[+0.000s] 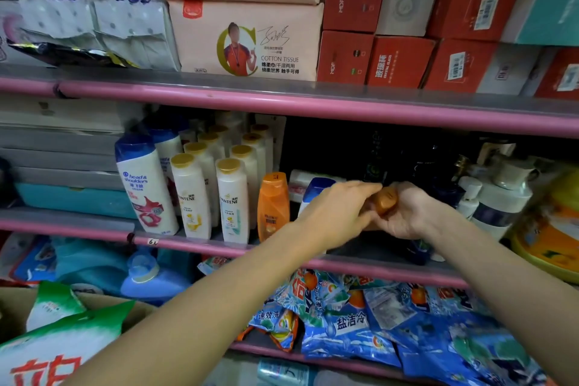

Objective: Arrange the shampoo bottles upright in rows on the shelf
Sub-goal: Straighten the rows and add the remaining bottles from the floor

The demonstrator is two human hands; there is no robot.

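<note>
Right hand (407, 213): curling fingers and thumb around the orange bottle (386, 200), gripping it above the middle shelf (313, 263).
Left hand (336, 213): reaching in, fingers lying fairly straight over that bottle's cap end, touching it.
Standing rows: white Pantene bottles (232, 200) and a Head & Shoulders bottle (145, 188) are standing upright toward the shelf's left end.
Upright orange bottle (272, 200): standing just beside them at the front edge.

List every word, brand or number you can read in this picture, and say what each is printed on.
"COTTON TISSUE": tissue pack
"head & shoulders": blue-capped bottle
"PANTENE": gold-capped bottles
"MDF": red box
"CRYSTAL GLASS": another red box
Orange bottle label: blurred.
</note>
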